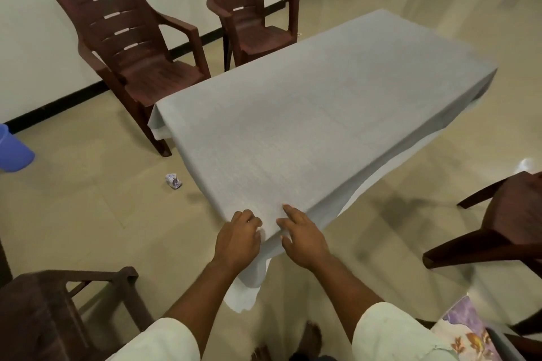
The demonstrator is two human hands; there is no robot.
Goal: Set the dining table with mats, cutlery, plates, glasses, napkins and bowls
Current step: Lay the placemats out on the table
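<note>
The dining table stands in the middle of the room and is fully covered by a grey tablecloth; none of the mats, cutlery, plates, glasses, napkins or bowls appear on it, so the setting proper appears not yet begun. Four brown plastic chairs surround it: two against the far wall, one at the lower left and one at the right edge. The step in hand appears to be squaring the cloth at the near corner. The left hand rests on the corner edge with fingers curled over the fabric, apparently gripping it. The right hand lies just beside it with fingers extended and spread, pressing flat on the cloth and holding nothing. To do this well, draw the corner outward with the gripping hand while the flat hand sweeps creases toward the edge; keep the overhang even on both sides. A blue bucket and a crumpled wrapper lie on the floor, well apart from the table.
</note>
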